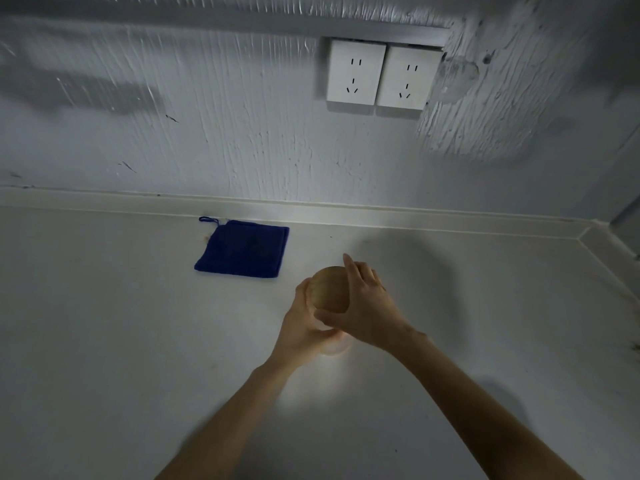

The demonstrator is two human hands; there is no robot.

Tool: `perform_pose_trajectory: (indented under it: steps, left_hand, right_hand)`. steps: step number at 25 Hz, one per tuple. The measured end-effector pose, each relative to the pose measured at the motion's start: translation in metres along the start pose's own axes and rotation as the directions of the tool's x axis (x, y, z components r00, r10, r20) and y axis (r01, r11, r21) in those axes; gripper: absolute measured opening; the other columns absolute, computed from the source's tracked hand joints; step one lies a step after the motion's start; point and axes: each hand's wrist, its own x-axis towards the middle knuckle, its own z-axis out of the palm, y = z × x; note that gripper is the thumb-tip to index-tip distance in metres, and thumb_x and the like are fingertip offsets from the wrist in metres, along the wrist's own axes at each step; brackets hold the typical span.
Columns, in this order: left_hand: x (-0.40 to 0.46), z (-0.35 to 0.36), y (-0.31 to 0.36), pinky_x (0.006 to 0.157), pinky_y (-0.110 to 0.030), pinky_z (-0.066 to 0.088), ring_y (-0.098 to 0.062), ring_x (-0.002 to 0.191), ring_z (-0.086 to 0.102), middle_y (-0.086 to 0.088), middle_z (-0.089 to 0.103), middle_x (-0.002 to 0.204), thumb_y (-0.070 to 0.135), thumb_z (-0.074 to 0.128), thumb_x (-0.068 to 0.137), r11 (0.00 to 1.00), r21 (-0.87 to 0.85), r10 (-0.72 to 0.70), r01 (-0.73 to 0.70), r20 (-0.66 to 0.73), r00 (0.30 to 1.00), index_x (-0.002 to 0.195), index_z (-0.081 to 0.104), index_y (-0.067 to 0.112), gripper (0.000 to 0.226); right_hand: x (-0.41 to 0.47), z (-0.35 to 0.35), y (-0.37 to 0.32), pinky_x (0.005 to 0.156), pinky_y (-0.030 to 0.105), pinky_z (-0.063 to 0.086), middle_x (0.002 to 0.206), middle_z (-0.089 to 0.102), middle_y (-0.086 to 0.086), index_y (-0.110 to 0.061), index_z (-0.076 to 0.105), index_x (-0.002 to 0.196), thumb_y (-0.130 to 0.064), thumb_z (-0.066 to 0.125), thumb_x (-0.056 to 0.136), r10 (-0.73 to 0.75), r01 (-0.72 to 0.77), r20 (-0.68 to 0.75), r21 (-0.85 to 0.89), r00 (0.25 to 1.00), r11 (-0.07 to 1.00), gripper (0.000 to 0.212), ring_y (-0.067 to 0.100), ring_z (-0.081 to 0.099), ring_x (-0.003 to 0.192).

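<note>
Wooden and round, the lid (329,289) sits on top of a pale, see-through jar (334,345) near the middle of the bench (104,323); whether the jar rests on the surface or is held just above it cannot be told. The left hand (304,327) wraps the jar's body from the side, and the right hand (367,306) spans the lid, thumb and fingers curled at its rim. I judge this to be the twisting step: the lid is seated, not lifted, so the turn is left to finish, and its direction is unclear. The lid looks smooth, light brown and faintly grained. Little of the jar shows between the hands. A folded blue cloth (242,249) lies nearby toward the wall (173,133), below two white sockets (356,72).
</note>
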Motion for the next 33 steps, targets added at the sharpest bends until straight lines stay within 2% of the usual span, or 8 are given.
perform_pose_trajectory:
  steps: [4,7,13,18,23,26,29,33]
  left_hand:
    - [-0.003,0.0,-0.005,0.095,-0.02,0.039,-0.014,0.113,0.051,0.0,0.052,0.125,0.043,0.072,0.061,0.995,0.091,0.045,-0.046,0.011,0.999,0.129,0.032,0.02,0.082]
    - [-0.001,-0.002,-0.005,0.091,-0.011,0.038,-0.011,0.111,0.052,0.007,0.053,0.119,0.054,0.068,0.056,0.99,0.114,0.082,-0.082,0.008,0.997,0.128,0.033,0.021,0.087]
    - [0.0,-0.008,-0.012,0.078,0.0,0.042,0.003,0.096,0.055,0.015,0.055,0.112,0.054,0.073,0.051,0.992,0.087,0.089,-0.094,0.054,0.995,0.125,0.027,0.037,0.088]
    - [-0.001,-0.014,-0.006,0.068,0.003,0.041,0.004,0.083,0.055,0.021,0.053,0.101,0.036,0.08,0.058,0.985,0.117,0.113,-0.124,0.09,0.989,0.112,0.029,0.044,0.075]
    - [-0.002,-0.016,-0.004,0.07,0.003,0.041,0.008,0.091,0.051,0.034,0.042,0.102,0.035,0.078,0.061,0.992,0.087,0.082,-0.093,0.117,0.99,0.112,0.029,0.043,0.071]
    - [-0.003,-0.018,-0.003,0.066,0.003,0.041,0.006,0.09,0.052,0.031,0.045,0.099,0.022,0.079,0.064,0.998,0.043,0.043,-0.048,0.12,0.992,0.115,0.028,0.039,0.074]
    - [-0.004,-0.016,-0.005,0.067,0.002,0.043,0.003,0.092,0.052,0.027,0.047,0.101,0.019,0.08,0.063,0.999,0.015,0.037,-0.039,0.117,0.992,0.114,0.03,0.037,0.074]
    - [-0.007,-0.017,-0.001,0.069,0.002,0.043,0.005,0.095,0.052,0.028,0.047,0.104,0.028,0.08,0.059,1.0,-0.015,0.007,-0.005,0.141,0.99,0.11,0.031,0.047,0.073]
  right_hand:
    - [0.0,-0.005,0.001,0.106,0.04,0.034,0.147,0.025,0.003,-0.022,0.008,0.142,-0.051,0.065,0.072,-0.05,0.051,0.011,-0.042,0.999,0.998,0.094,0.024,0.032,0.13]
    - [0.003,-0.016,0.004,0.105,0.038,0.034,0.147,0.027,0.001,-0.024,0.014,0.141,-0.049,0.067,0.071,-0.105,0.11,0.086,-0.058,0.991,0.992,0.091,0.023,0.032,0.13]
    - [0.025,-0.043,-0.01,0.1,0.035,0.038,0.144,0.024,0.006,-0.029,0.009,0.141,-0.046,0.067,0.073,-0.167,0.315,0.399,-0.34,0.901,0.886,0.091,0.029,0.035,0.127]
    - [0.033,-0.054,-0.009,0.088,0.025,0.034,0.143,0.021,0.002,-0.035,0.016,0.138,-0.043,0.069,0.072,-0.178,0.366,0.488,-0.323,0.855,0.873,0.085,0.028,0.037,0.125]
    - [0.022,-0.057,0.008,0.102,0.035,0.041,0.141,0.02,0.001,-0.044,0.011,0.136,-0.043,0.07,0.071,-0.209,0.274,0.367,-0.136,0.907,0.952,0.088,0.024,0.034,0.125]
    - [0.01,-0.054,0.032,0.101,0.041,0.042,0.128,0.03,0.002,-0.044,0.027,0.127,-0.031,0.075,0.068,-0.156,0.127,0.133,0.203,0.979,0.971,0.077,0.025,0.042,0.118]
    - [-0.001,-0.032,0.063,0.091,0.037,0.044,0.113,0.041,0.001,-0.027,0.029,0.113,-0.016,0.077,0.065,0.002,0.067,-0.149,0.456,0.989,0.887,0.068,0.021,0.048,0.105]
    - [-0.02,0.007,0.092,0.081,0.031,0.037,0.103,0.043,-0.001,-0.011,0.025,0.107,-0.011,0.076,0.066,0.27,-0.038,-0.295,0.608,0.917,0.793,0.066,0.019,0.049,0.099]
